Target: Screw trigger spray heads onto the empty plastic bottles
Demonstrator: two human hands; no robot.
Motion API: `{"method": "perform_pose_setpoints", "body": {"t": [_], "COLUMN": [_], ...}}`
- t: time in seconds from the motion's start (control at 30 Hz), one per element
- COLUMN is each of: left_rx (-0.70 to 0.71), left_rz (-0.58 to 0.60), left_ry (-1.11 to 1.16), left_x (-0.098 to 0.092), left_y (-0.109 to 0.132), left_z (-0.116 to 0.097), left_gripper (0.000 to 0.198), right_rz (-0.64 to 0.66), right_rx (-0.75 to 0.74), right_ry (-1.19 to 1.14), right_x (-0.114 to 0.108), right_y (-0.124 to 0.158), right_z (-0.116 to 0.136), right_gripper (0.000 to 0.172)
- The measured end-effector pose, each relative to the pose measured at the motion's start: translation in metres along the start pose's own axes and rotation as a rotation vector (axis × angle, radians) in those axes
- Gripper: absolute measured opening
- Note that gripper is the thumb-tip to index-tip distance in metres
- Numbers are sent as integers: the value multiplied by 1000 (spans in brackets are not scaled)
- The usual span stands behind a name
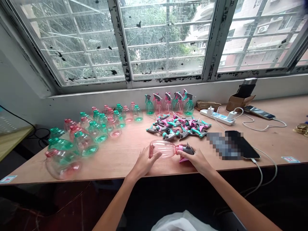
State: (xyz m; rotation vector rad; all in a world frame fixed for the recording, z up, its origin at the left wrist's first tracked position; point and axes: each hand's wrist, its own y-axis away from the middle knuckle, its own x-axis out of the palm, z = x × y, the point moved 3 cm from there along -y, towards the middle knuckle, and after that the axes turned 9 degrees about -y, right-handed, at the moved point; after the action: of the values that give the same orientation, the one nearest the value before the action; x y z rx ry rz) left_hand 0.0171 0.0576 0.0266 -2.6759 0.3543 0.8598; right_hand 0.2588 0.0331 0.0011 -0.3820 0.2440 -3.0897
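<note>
A clear pink spray bottle point(163, 149) lies sideways between my hands, just above the front part of the table. My left hand point(145, 162) is wrapped round the bottle's base end, thumb along its side. At the neck end, my right hand point(196, 158) grips the grey and pink spray head point(186, 149), which sits at the bottle's mouth. Whether it is fully screwed on I cannot tell. Just behind the bottle is a heap of loose spray heads point(179, 126) in pink, teal and grey.
Several open green and pink bottles point(86, 144) stand at the left. Bottles with spray heads point(157, 104) line the wall. On the right are a power strip point(218, 116), a dark tablet point(242, 144), a phone point(259, 112), a cardboard box point(238, 101) and white cables.
</note>
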Motion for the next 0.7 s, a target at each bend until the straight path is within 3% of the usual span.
{"method": "perform_pose_setpoints", "body": {"t": [0.07, 0.27, 0.5, 0.6, 0.7], "left_rx": [19, 19, -10, -13, -1], "left_rz": [39, 78, 85, 114, 113], "left_ry": [52, 215, 501, 532, 480], "left_x": [-2, 2, 15, 14, 13], "left_y": [4, 11, 17, 15, 13], "left_z": [-2, 0, -6, -4, 0], "left_gripper": [66, 109, 116, 101, 106], "right_rz": [9, 4, -33, -31, -31], "right_rx": [4, -3, 35, 39, 23], "right_ry": [0, -51, -155, -157, -170], "right_x": [2, 2, -1, -1, -1], "right_y": [1, 0, -1, -2, -3], "right_z": [1, 2, -2, -3, -4], "right_gripper": [38, 35, 45, 48, 47]}}
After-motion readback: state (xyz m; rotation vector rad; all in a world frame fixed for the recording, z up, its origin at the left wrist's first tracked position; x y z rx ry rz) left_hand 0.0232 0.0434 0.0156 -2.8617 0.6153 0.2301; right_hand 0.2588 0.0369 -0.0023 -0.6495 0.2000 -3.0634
